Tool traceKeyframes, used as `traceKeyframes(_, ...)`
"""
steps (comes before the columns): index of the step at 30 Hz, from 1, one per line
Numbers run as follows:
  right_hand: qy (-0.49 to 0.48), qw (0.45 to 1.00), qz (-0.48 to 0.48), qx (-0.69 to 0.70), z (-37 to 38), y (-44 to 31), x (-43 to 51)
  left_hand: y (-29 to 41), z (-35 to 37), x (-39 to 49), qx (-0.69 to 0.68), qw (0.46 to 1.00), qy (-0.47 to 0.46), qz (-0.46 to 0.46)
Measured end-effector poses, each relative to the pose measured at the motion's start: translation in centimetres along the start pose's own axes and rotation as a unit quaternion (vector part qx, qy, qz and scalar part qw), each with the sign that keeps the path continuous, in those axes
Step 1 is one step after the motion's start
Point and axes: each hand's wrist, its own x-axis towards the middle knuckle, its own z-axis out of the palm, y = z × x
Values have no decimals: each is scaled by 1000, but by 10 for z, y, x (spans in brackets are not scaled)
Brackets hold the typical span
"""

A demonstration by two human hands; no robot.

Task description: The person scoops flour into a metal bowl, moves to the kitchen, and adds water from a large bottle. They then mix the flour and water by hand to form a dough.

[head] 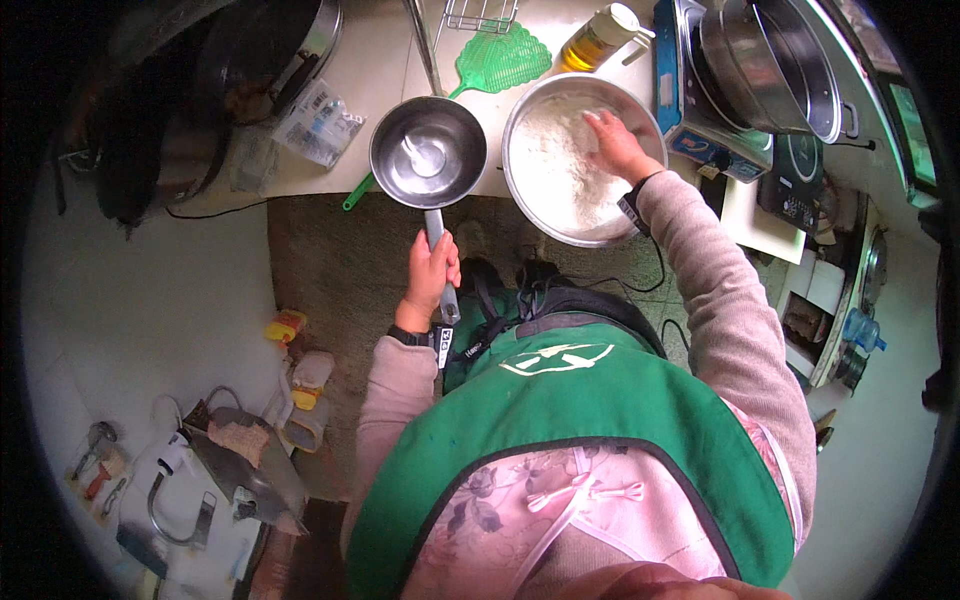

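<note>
My left hand grips the grey handle of a round metal scoop. The scoop is held over the counter's front edge. Bright reflections cover its bottom, so I cannot tell whether it has liquid in it. Beside it on the right stands a wide stainless steel bowl with white flour-like powder inside. My right hand reaches over the bowl's right rim, fingers spread at the powder's surface and nothing visibly held.
On the counter behind lie a green plastic fly swatter and an oil jug. A portable gas stove bears a large steel pot at right. A plastic packet lies left. An induction cooker sits far right.
</note>
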Motion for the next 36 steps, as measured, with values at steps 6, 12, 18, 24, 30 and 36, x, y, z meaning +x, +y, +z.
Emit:
traceKeyframes(6, -152, 980, 103, 73, 25, -19, -2, -10, 2, 19, 2, 1000, -5, -2)
traceKeyframes(12, 3, 969, 132, 210, -1, -10, -5, -11, 1, 30, 65, 998, 16, -21)
traceKeyframes(18, -240, 827, 304, 408, 6, -12, -40, -10, 3, 31, 104, 993, 48, -36)
traceKeyframes(24, -10, 827, 198, 527, 17, -19, -4, -7, 6, 26, 91, 994, 45, -42)
traceKeyframes(30, -64, 990, 49, 120, 4, -57, 10, -12, 10, 26, 62, 996, 42, -42)
traceKeyframes(36, -102, 989, -79, -70, 16, -59, -3, -14, 12, 28, 45, 997, 49, -40)
